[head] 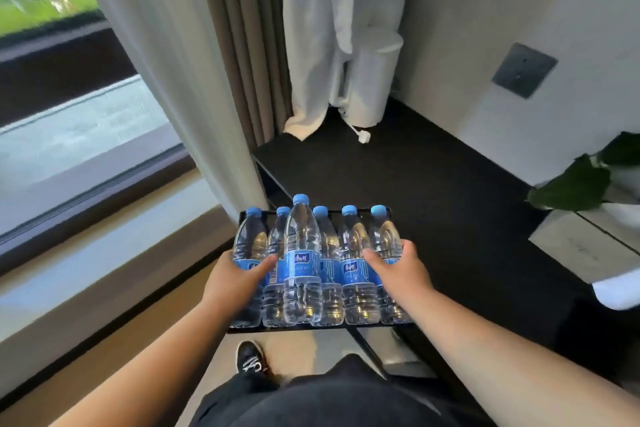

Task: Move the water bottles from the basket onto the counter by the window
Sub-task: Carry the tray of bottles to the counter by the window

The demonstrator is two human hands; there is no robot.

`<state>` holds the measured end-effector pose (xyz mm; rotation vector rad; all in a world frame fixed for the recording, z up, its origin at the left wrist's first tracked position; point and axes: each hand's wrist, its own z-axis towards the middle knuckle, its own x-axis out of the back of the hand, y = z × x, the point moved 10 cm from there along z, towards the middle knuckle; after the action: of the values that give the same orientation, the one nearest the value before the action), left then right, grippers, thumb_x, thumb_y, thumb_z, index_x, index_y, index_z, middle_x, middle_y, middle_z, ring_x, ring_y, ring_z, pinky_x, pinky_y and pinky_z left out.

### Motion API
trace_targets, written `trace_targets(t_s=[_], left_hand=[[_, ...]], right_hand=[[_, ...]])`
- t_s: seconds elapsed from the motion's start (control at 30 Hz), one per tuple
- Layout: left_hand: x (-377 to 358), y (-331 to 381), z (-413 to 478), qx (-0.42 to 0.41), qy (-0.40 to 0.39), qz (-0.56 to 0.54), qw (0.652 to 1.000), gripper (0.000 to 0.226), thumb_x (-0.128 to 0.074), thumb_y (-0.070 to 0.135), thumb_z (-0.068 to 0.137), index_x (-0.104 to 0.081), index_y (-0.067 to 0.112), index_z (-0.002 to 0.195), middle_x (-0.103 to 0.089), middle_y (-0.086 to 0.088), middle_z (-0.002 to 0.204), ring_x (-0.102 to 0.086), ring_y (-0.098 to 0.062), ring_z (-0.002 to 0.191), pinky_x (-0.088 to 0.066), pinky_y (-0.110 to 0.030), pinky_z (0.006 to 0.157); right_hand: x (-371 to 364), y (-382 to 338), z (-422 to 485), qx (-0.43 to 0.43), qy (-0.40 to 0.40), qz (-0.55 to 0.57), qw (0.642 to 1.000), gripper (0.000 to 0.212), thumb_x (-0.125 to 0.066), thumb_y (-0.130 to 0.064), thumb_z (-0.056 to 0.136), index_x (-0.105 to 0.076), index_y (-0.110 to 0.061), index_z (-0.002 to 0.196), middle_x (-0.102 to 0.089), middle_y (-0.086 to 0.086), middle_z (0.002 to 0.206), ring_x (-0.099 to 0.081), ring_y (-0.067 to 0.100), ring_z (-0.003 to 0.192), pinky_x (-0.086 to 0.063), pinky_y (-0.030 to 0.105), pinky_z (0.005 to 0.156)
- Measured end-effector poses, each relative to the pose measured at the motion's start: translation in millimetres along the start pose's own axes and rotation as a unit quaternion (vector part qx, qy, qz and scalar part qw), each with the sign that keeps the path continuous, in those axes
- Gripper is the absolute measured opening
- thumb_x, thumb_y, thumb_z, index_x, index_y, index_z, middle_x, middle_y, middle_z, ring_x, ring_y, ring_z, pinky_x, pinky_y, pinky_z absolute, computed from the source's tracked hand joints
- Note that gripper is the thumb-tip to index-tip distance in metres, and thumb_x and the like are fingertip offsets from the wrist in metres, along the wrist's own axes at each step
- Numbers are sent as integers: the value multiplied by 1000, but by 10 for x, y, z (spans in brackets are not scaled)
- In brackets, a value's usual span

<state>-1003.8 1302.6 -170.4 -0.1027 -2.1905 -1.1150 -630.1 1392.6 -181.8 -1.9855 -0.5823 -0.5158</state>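
left hand: my fingertips hidden behind leftmost bottle | right hand: my palm hidden against rightmost bottle | basket below my fingers: mostly behind bottles | labels by my thumbs: print unreadable | plant right of my fingers: cut off

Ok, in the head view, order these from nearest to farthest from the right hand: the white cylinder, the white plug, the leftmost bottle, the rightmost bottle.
1. rightmost bottle, gripped by the right hand.
2. leftmost bottle, at the row's other end, gripped by the left hand.
3. white plug, ahead on the counter.
4. white cylinder, behind the plug, in the corner.
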Motion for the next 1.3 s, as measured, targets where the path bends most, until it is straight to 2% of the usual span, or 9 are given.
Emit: trace_targets(t_s=[0.1, 0.3, 0.4, 0.5, 0.67, 0.77, 0.9, 1.07, 1.3], left_hand=[[-307, 331, 221, -23, -42, 23, 999, 76, -74, 89, 50, -55, 36, 101, -72, 15, 85, -71, -3, 69, -51, -25, 54], [-953, 1079, 631, -98, -132, 78, 983, 65, -75, 80, 62, -55, 35, 105, -69, 15, 85, -70, -3, 69, -51, -26, 56], [-1156, 1436, 906, -132, -161, 114, 971, 73, -75, 80, 62, -56, 31, 112, -72, 12, 91, -71, -7, 76, -55, -28, 60], [-1354, 1779, 1219, -175, -196, 151, 953, 79, -73, 82, 59, -59, 28, 115, -75, 9, 97, -73, -11, 81, -61, -38, 76], [-1635, 2180, 1618, -226, -266, 199, 916, 73, -71, 78, 65, -67, 23, 112, -77, 8, 94, -74, -11, 82, -61, -40, 81], [-1757, 2332, 1746, -247, -290, 213, 900, 65, -73, 74, 67, -69, 24, 109, -77, 9, 90, -74, -9, 78, -61, -36, 77], [-1872, 2453, 1849, -260, -302, 239, 886, 52, -74, 71, 71, -71, 29, 101, -76, 11, 78, -70, 0, 59, -53, -24, 58], [-1956, 2448, 1898, -256, -329, 236, 878, 49, -72, 71, 71, -72, 30, 98, -76, 9, 77, -72, -7, 67, -58, -29, 63], [-1919, 2391, 1901, -235, -315, 257, 883, 62, -72, 74, 71, -68, 21, 104, -75, 2, 80, -72, -16, 69, -54, -28, 57]], right_hand=[[266, 184, 64, -31, 38, 24, 999, 80, -72, -74, 75, -42, -29, 133, -63, -11, 107, -61, 7, 83, -44, 25, 56], [665, 458, 190, -104, 119, 72, 985, 72, -74, -73, 74, -45, -30, 125, -65, -11, 103, -63, 9, 83, -50, 30, 63], [755, 479, 219, -124, 163, 86, 975, 80, -71, -75, 75, -43, -26, 132, -64, -8, 109, -61, 11, 85, -46, 28, 63], [725, 492, 253, -161, 186, 105, 964, 83, -65, -81, 72, -40, -29, 131, -65, -10, 107, -62, 9, 80, -46, 27, 57], [533, 490, 274, -217, 220, 159, 938, 95, -64, -85, 67, -36, -27, 137, -65, -10, 105, -67, 13, 83, -50, 30, 59], [409, 485, 260, -258, 237, 177, 920, 93, -63, -87, 63, -38, -28, 130, -66, -10, 100, -68, 13, 79, -50, 30, 57], [290, 503, 236, -304, 249, 175, 903, 81, -66, -84, 67, -43, -27, 119, -66, -10, 92, -68, 11, 72, -49, 28, 53], [301, 532, 239, -328, 257, 175, 892, 77, -72, -77, 72, -48, -21, 120, -66, -7, 91, -67, 12, 72, -48, 28, 52], [366, 549, 300, -323, 250, 164, 898, 75, -69, -76, 75, -60, -16, 117, -56, 8, 119, -65, 20, 87, -55, 37, 72]])
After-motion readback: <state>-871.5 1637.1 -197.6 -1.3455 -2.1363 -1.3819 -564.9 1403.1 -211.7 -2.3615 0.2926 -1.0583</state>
